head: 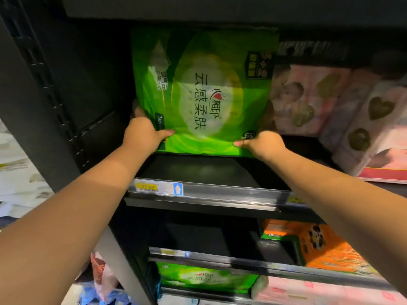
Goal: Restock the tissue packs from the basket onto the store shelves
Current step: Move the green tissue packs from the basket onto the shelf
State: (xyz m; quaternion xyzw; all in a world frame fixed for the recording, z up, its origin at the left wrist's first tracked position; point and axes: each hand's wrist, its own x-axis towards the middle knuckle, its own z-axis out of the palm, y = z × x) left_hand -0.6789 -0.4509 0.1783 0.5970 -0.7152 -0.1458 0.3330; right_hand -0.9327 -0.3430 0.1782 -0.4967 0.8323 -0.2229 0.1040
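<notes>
A large green tissue pack stands upright at the back left of the upper black shelf. My left hand grips its lower left corner, thumb on the front face and fingers behind the side. My right hand grips the lower right corner, thumb pointing left across the front. Both arms reach forward over the shelf's front rail. The basket is not in view.
Pink tissue packs stand right of the green pack, more leaning at the far right. A price rail with a yellow tag runs along the shelf front. Lower shelves hold an orange pack, another green pack and pink packs.
</notes>
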